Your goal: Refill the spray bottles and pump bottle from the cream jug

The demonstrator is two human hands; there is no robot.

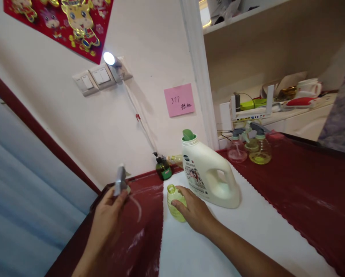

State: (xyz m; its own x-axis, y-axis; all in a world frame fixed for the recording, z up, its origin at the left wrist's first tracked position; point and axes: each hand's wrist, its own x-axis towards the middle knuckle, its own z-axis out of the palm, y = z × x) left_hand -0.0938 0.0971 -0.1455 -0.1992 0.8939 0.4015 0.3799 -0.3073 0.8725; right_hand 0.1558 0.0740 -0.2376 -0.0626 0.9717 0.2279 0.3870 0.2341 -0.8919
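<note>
In my left hand (pixel 113 202) is a grey trigger spray head (pixel 121 181), raised over the red tabletop at the left; its thin clear tube curves down below it. My right hand (pixel 194 209) wraps round a yellow-green translucent bottle (pixel 175 215) that stands on the white cloth, its neck open at the top. Just behind that hand stands a large cream detergent jug (pixel 209 177) with a handle, a printed label and a green spout in its uncapped mouth.
Against the wall stands a dark green pump bottle (pixel 163 169), with another spray bottle (pixel 176 159) lying behind the jug. To the right are a pink spray bottle (pixel 237 152) and a yellow one (pixel 261 152). A white router (pixel 247 111) sits on the shelf behind.
</note>
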